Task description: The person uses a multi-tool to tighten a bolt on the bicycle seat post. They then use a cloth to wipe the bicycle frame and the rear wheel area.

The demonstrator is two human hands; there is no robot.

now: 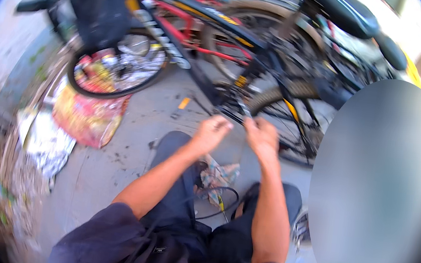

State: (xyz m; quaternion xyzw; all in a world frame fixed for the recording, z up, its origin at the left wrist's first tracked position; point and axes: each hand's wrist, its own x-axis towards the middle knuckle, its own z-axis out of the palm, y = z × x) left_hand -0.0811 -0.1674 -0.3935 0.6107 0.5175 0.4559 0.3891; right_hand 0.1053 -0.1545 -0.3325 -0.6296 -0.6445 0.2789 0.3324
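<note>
A black bicycle with yellow accents (220,18) stands across the space in front of me. Close to its crank and pedal area, my right hand (262,138) is closed, and a thin silvery metal piece (245,108) sticks out from its fingertips toward the bicycle. Motion blur keeps me from telling its exact kind. My left hand (212,132) is beside it, a little lower and to the left, with fingers pinched together. What they hold, if anything, cannot be made out. Between my knees lie a crumpled patterned cloth (221,173) and a black cable loop (234,193).
A red-framed bicycle (182,24) stands right behind the black one. Red and yellow sacking (93,116) and a silvery crumpled sheet (49,145) lie under and near the front wheel (160,69). A small orange-and-grey item (183,104) rests on the floor. A grey blurred oval hides the right side.
</note>
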